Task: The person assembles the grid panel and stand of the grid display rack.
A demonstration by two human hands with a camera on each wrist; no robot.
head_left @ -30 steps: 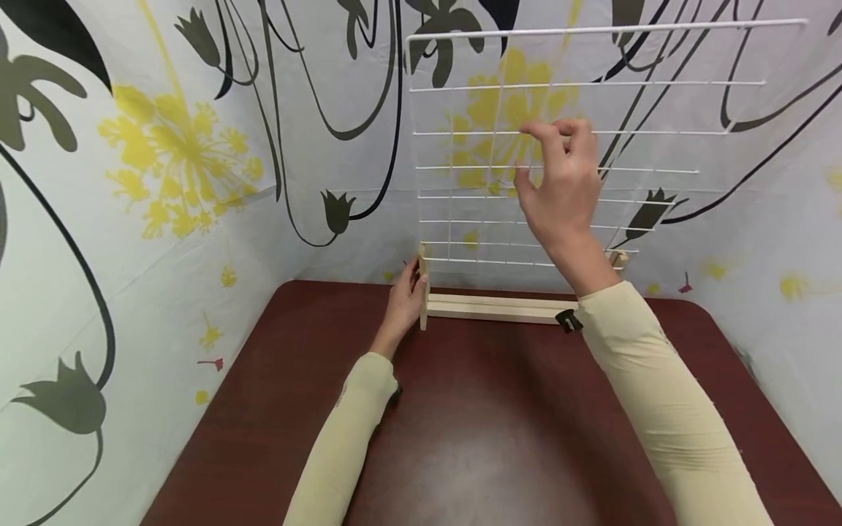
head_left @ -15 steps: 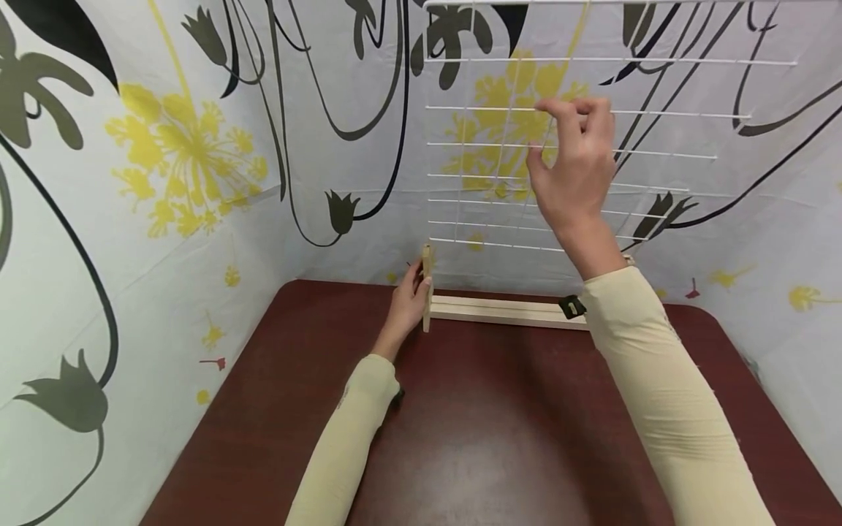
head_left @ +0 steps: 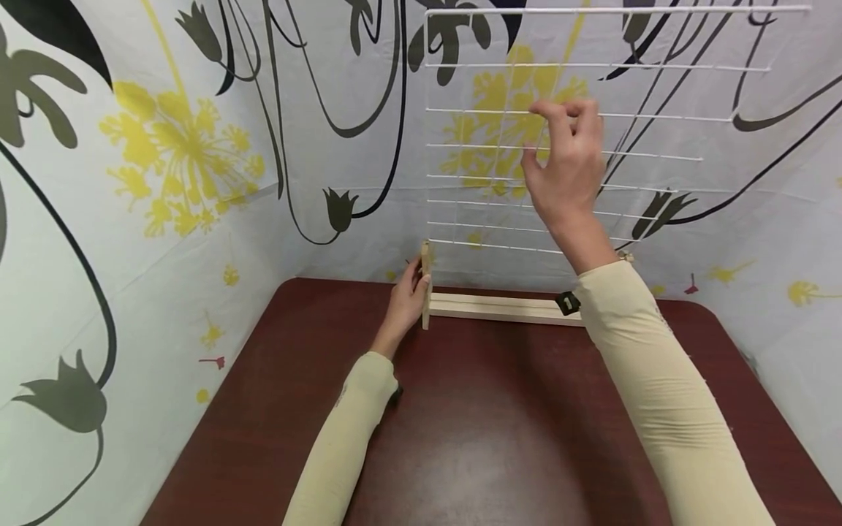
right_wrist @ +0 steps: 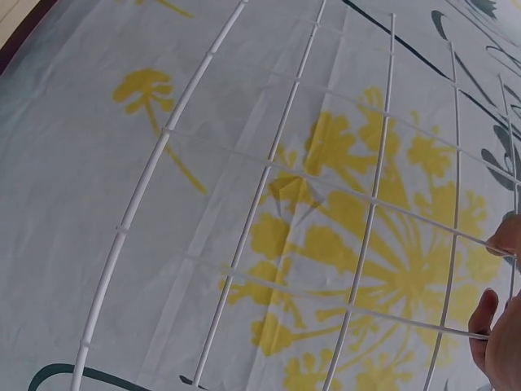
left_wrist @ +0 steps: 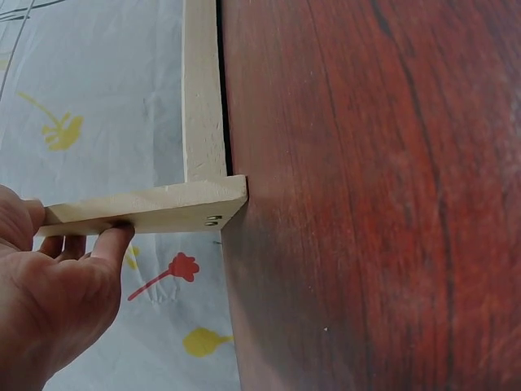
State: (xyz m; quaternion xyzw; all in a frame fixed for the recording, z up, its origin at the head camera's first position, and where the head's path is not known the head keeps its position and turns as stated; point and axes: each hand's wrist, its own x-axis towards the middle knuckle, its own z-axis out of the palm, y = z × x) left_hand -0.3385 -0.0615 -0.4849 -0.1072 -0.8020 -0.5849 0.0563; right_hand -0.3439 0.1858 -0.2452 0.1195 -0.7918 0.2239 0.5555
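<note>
At the back of the table stands a wooden base with a pale long rail [head_left: 500, 307] and a short upright end piece [head_left: 425, 285]. My left hand [head_left: 403, 303] grips that end piece; in the left wrist view the thumb and fingers hold the upper part of the wooden piece [left_wrist: 163, 202]. My right hand [head_left: 567, 164] pinches a white wire grid [head_left: 487, 112] near its middle. The grid is held upright above the base, its lower edge apart from the rail. In the right wrist view only fingertips [right_wrist: 482, 318] show on the wires. My right forearm hides the base's right part.
The dark red-brown table [head_left: 460, 438] reaches up to walls covered by a patterned sheet [head_left: 217, 307]. A small black clip-like piece [head_left: 569, 302] shows at the right sleeve's cuff.
My right hand has lifted the grid, so its lower edge moved up from the end piece's top and slightly right. Over the last half second it barely moved. My left hand kept its grip.
</note>
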